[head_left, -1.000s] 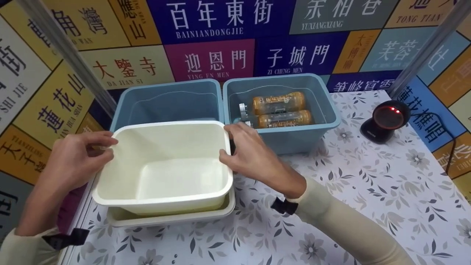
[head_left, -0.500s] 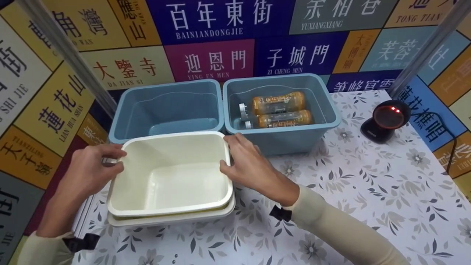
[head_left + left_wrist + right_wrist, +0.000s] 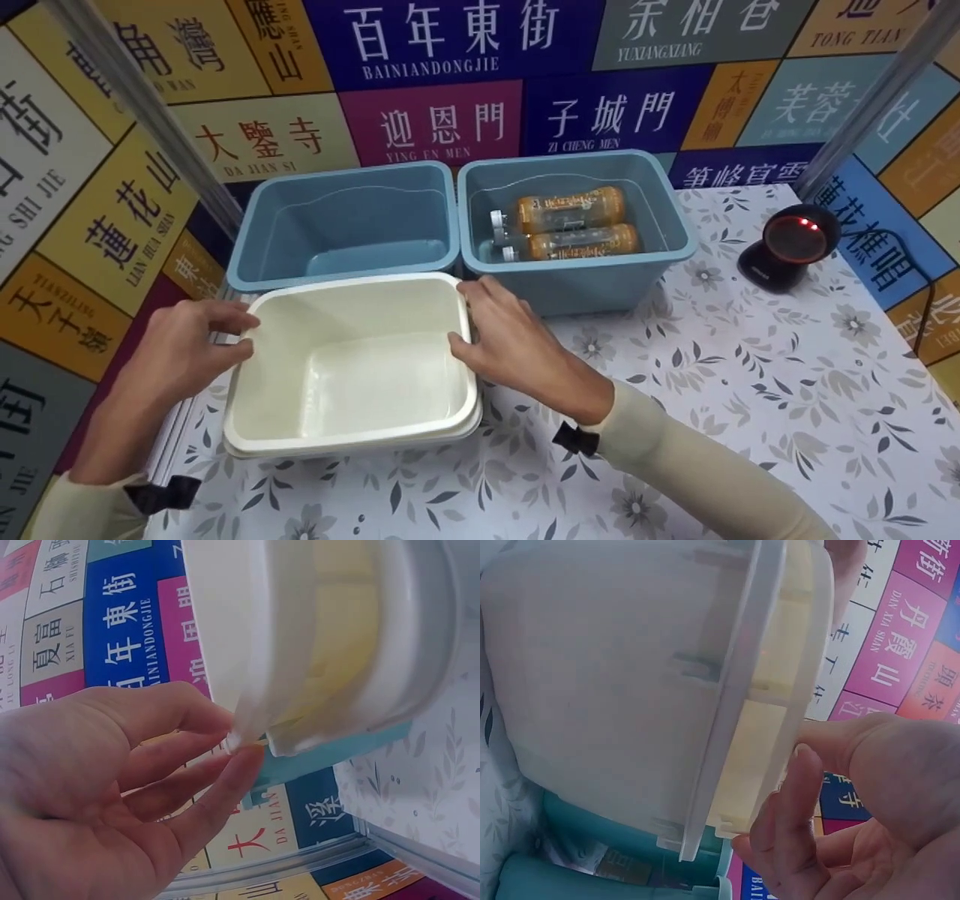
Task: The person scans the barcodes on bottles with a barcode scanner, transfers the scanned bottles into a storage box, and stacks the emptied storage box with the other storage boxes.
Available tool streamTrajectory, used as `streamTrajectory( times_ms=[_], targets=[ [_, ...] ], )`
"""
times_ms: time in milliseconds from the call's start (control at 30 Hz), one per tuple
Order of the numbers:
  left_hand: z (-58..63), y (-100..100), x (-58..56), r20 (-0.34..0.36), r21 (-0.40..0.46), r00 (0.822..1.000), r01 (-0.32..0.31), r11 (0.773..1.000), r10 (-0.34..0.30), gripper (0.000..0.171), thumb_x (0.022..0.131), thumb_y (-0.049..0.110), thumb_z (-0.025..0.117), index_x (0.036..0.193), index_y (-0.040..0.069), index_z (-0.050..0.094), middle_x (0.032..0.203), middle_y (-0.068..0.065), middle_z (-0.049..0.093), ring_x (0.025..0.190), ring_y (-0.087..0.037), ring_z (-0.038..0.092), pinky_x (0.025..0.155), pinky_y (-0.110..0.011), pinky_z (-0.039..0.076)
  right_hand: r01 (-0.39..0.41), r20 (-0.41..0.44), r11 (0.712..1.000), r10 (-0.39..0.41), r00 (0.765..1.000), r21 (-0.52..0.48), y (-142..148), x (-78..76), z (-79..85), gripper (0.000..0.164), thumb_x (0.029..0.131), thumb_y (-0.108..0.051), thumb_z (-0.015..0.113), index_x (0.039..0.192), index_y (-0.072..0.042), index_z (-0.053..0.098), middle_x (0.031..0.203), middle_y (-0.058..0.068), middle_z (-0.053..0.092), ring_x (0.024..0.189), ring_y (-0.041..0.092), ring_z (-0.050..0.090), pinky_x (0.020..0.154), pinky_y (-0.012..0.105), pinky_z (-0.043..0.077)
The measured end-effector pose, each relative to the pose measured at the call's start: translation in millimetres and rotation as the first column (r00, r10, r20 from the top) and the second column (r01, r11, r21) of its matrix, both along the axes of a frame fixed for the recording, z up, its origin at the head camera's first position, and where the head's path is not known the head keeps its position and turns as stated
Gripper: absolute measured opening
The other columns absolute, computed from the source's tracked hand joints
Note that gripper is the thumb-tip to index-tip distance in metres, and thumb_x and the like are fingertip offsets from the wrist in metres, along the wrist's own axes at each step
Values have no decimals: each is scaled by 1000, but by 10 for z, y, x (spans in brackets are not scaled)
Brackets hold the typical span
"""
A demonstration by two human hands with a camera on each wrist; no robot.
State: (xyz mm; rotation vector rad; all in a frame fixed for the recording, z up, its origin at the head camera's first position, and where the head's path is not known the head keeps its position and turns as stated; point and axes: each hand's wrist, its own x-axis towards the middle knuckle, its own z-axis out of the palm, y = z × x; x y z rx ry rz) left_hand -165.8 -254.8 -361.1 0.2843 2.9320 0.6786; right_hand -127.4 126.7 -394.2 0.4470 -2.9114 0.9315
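An empty cream plastic bin (image 3: 382, 382) sits nested inside a second pale bin (image 3: 615, 675), whose rim lies just under its own. My left hand (image 3: 176, 356) pinches the upper bin's rim near its far left corner between thumb and fingertips, as the left wrist view also shows. On the opposite side my right hand (image 3: 514, 345) holds the same rim, thumb on the inside and fingers outside. In the right wrist view a narrow gap shows the upper bin's yellowish wall between the two rims.
Behind stand two blue bins: the left blue bin (image 3: 337, 282) is empty, and the right blue bin (image 3: 570, 289) holds two orange-labelled bottles (image 3: 574, 210) lying down. A black scanner (image 3: 791, 247) with red lights stands at the right of the floral-covered table (image 3: 705, 420).
Both hands have lowered the upper cream bin further into the lower one, toward me and slightly right. The rims are closer together, and more of the left blue bin shows.
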Motion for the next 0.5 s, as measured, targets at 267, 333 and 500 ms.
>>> streamTrajectory(
  times_ms=[267, 333, 500],
  targets=[
    [-4, 2, -3, 47, -12, 999, 7, 1000, -6, 44, 92, 8, 78, 134, -2, 73, 132, -31, 72, 117, -49, 72, 86, -51, 65, -28, 6, 1000, 28, 1000, -1, -3, -20, -26, 51, 98, -18, 72, 144, 2, 61, 129, 19, 64, 108, 31, 68, 91, 47, 62],
    [-3, -2, -10, 40, -18, 999, 11, 1000, -10, 43, 92, 9, 78, 134, -2, 73, 130, -31, 73, 117, -49, 71, 86, -52, 65, -25, 12, 1000, 25, 1000, -4, -7, -21, -22, 51, 98, -18, 73, 143, 2, 61, 129, 18, 64, 109, 30, 67, 92, 46, 62],
    [6, 1, -21, 33, -39, 999, -14, 999, 16, 38, 101, 23, 73, 133, 2, 75, 131, -32, 72, 120, -50, 69, 95, -61, 60, -22, 29, 999, 24, 999, -44, 10, -27, -8, 53, 101, -25, 75, 145, 1, 61, 131, 17, 64, 113, 29, 67, 96, 46, 62]
  ],
)
